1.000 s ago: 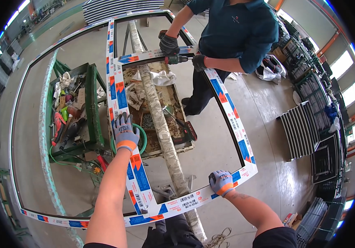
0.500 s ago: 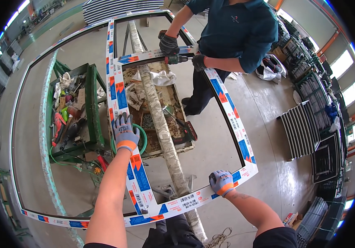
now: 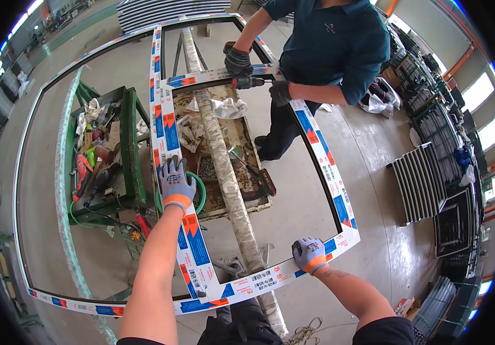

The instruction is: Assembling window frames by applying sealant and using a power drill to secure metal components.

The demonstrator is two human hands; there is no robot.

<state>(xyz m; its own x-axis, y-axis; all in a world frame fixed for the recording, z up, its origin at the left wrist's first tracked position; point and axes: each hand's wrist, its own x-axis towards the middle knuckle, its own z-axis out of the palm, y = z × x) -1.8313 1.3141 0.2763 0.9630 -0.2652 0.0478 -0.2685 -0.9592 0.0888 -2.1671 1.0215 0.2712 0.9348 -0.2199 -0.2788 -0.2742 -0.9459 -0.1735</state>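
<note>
Fingers of my left hand (image 3: 175,183) staying apart on the frame (image 3: 198,248), right hand (image 3: 309,255) still clamping it, co-worker's hand (image 3: 281,93) dipping slightly

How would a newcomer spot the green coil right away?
Find the large film-wrapped frame, then the upright bar under the person's gloved left hand. A green coil curves out from behind that bar, just right of the hand. Its rounded green outline sets it apart from the straight, mottled beam farther right.
</note>
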